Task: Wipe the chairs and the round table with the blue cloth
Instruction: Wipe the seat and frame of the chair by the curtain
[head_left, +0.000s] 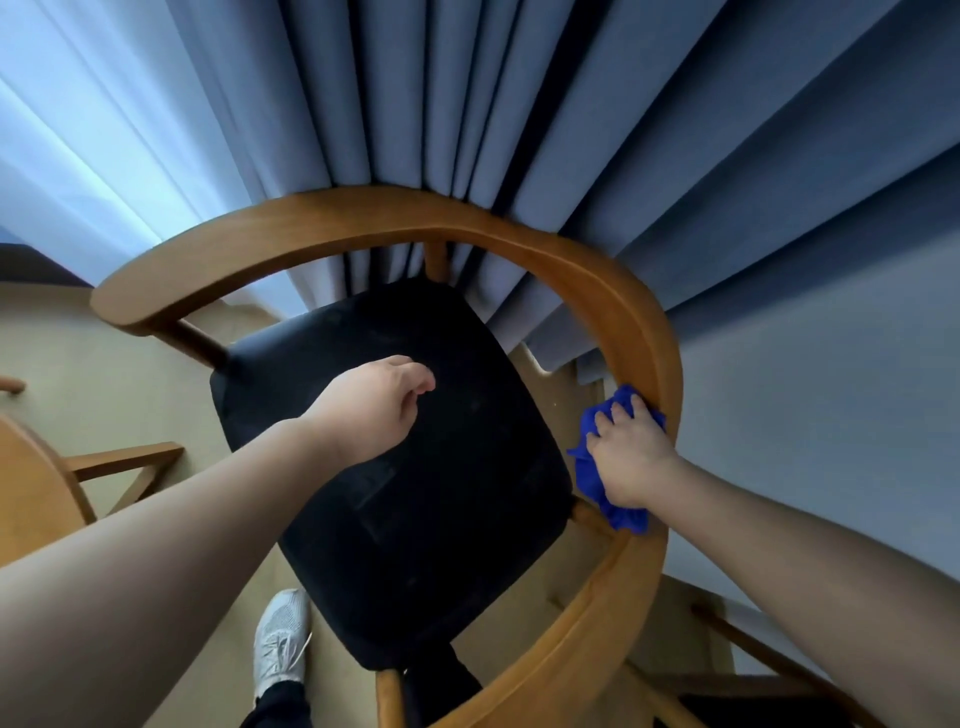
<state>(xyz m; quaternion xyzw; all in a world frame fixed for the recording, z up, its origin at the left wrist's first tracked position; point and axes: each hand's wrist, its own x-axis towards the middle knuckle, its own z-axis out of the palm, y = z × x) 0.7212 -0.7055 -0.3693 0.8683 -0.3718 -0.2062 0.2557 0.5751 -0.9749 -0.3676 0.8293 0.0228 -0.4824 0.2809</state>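
While the blue cloth (592, 423) is pressed against the inside of the chair's curved wooden rail (597, 291) by the right hand (628, 457), fingers (621, 410) curled into the wad, the left hand (371, 402) is held over the black seat (415, 493), fingers loosely curled on nothing. Cloth is judged soft, light, floppy, best gripped bunched in the palm. Rail looks hard and smooth; grey-blue curtains (519, 104) are hung just behind, beige floor (104, 353) below, wooden desk (26, 493) edge at left.
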